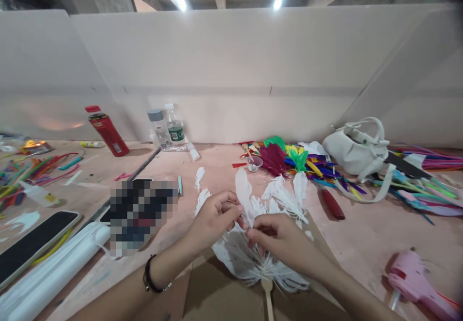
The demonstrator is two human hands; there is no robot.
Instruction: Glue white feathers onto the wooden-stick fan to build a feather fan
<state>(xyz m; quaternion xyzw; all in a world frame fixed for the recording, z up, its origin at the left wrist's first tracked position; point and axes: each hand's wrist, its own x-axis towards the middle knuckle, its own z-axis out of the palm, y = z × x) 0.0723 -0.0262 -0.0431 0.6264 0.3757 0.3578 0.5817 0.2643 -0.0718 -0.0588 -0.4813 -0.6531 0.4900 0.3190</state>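
A white feather [243, 188] stands upright between my two hands. My left hand [220, 213] has its fingers bent in a pinch at the feather's lower left edge. My right hand [271, 234] pinches the feather near its quill end. Just below them lies a fan of white feathers [235, 253], its quills gathered at the head of a flat wooden stick [268, 297]. The fan rests on a brown cardboard sheet [206, 292], and my right hand covers part of it. More loose white feathers [285, 198] lie right behind my hands.
A pink glue gun [412, 277] lies at the right, with a dark red object [332, 204] farther back. Coloured feathers [275, 159] and a white handbag [356, 150] line the back. Bottles [175, 128] stand back left; a phone [36, 244] lies at the left.
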